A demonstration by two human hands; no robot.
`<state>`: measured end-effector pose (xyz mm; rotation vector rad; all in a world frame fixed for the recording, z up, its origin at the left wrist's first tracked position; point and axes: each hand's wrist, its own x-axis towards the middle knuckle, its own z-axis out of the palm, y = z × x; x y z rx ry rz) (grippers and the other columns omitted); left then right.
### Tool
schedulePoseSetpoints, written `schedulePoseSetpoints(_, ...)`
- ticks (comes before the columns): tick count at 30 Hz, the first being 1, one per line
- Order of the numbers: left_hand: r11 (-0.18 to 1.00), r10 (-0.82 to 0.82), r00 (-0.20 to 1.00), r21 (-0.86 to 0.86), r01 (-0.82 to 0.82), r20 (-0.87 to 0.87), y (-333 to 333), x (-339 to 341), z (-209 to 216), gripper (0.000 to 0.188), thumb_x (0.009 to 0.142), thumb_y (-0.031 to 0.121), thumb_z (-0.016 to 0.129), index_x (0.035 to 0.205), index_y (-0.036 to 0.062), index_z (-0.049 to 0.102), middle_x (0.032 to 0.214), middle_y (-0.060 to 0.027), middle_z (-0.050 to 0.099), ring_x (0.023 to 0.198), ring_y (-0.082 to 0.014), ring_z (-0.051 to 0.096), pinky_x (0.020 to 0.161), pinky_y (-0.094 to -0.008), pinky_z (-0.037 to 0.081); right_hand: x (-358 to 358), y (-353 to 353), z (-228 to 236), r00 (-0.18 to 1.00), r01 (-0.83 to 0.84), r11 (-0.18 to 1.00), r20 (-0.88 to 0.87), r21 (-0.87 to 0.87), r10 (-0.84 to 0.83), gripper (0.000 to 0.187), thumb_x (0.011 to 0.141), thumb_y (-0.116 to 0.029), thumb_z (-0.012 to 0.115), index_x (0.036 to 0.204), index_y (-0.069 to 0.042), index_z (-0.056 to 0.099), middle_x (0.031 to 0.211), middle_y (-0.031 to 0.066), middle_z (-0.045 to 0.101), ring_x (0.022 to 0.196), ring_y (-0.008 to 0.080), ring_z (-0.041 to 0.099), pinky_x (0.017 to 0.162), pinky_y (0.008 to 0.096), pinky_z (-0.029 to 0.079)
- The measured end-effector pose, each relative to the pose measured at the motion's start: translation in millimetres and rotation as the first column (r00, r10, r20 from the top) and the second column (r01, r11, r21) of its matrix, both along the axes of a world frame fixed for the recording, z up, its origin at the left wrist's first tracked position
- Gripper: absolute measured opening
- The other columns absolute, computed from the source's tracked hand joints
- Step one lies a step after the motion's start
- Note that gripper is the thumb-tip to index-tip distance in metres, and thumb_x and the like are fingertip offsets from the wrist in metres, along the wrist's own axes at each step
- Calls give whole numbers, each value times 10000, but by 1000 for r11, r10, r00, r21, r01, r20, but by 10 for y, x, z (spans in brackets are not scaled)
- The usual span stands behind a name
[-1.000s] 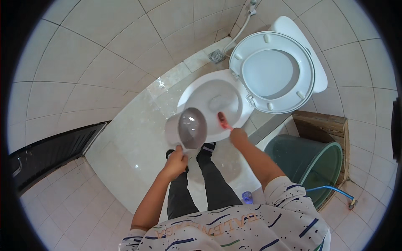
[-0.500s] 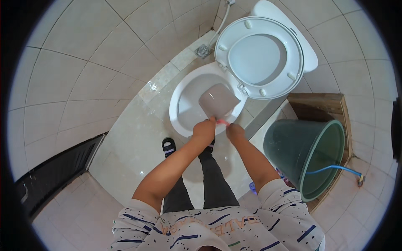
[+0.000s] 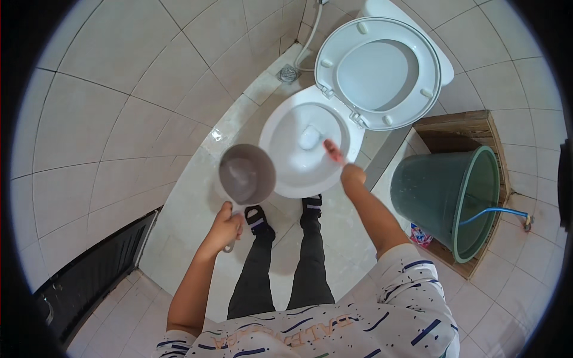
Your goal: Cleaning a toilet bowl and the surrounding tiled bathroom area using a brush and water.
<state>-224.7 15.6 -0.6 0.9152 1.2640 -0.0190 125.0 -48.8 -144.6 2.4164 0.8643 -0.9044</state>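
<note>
My left hand (image 3: 225, 228) is closed round the handle of a greyish-brown water dipper (image 3: 246, 175). The dipper hangs to the left of the toilet bowl (image 3: 274, 176), its round mouth facing up, with what looks like a little water inside. My right hand (image 3: 353, 175) grips a small pink-red brush (image 3: 332, 150), whose handle is mostly hidden by my fingers. That brush is over the right side of the white bowl, pointing toward its middle; whether it touches the surface I cannot tell. Water lies in the bowl's drain hole (image 3: 309, 137).
The toilet seat and lid (image 3: 377, 73) are raised against the tank. On the right, a large green bucket (image 3: 427, 188) stands by a wooden frame (image 3: 456, 125), a blue hose (image 3: 495, 210) reaching into it. A floor drain (image 3: 288, 74) lies behind the bowl. The floor (image 3: 179, 235) looks wet.
My left hand has brought the dipper from above the bowl out to the left, turning it mouth up. The right hand has moved slightly right and forward with the brush. My hands are farther apart.
</note>
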Motion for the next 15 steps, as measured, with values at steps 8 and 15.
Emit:
schedulePoseSetpoints(8,960,272,962,-71,-270,16,-91,-654,-36,136,789,87,404,844,88,280,669,-36,439,471,-106,426,391,-243,365,-913,-373,-92,941,-157,974,-275,161,197,365,786,-336,395,800,-18,574,802,166,589,768,333,567,677,456,433)
schedulePoseSetpoints(15,951,307,952,-50,-306,12,-40,-773,60,135,792,92,412,846,92,289,664,-33,439,464,-109,429,389,-237,364,-705,-154,-250,985,163,976,-75,142,-154,294,789,-254,410,817,-25,592,852,175,584,795,304,575,669,389,464)
